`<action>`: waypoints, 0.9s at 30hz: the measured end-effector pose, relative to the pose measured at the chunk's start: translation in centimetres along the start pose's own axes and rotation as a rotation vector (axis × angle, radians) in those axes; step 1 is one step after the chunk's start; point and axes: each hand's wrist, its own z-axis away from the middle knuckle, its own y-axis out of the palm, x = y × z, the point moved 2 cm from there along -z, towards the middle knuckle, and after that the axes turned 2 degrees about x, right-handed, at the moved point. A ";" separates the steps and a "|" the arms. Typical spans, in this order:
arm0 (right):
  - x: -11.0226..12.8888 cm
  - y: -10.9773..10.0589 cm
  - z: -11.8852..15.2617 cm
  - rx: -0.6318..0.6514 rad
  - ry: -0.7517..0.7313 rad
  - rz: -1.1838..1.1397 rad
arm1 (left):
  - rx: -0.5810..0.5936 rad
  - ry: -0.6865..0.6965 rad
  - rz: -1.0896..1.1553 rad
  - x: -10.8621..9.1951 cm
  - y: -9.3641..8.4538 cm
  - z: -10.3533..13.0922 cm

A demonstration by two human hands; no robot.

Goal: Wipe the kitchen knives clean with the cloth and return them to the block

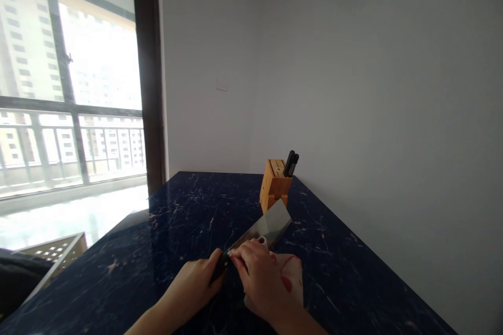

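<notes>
A cleaver (273,222) with a broad metal blade points away from me and to the right, its edge tilted above the table. My left hand (198,278) is closed around its black handle (219,268). Against the blade near the handle, my right hand (257,272) pinches part of a white cloth (294,267) with red markings. The rest of the cloth hangs below and to the right of that hand, partly hidden by it. Just beyond the blade tip stands a wooden knife block (274,183) with black-handled tools (291,164) in its right side.
The dark blue marbled table (204,209) runs back to the corner of grey walls (353,89). At the left are a large window (98,73) with a dark frame and a chair (58,251) with a perforated back, close to the table's edge.
</notes>
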 end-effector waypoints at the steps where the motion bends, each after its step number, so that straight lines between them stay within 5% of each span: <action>1: -0.1 0.0 0.1 0.020 -0.003 0.007 | -0.001 0.000 0.003 0.0 0.0 0.0; 27: 0.1 0.5 -0.4 0.007 0.047 0.084 | -0.019 0.021 0.014 0.0 -0.2 -0.1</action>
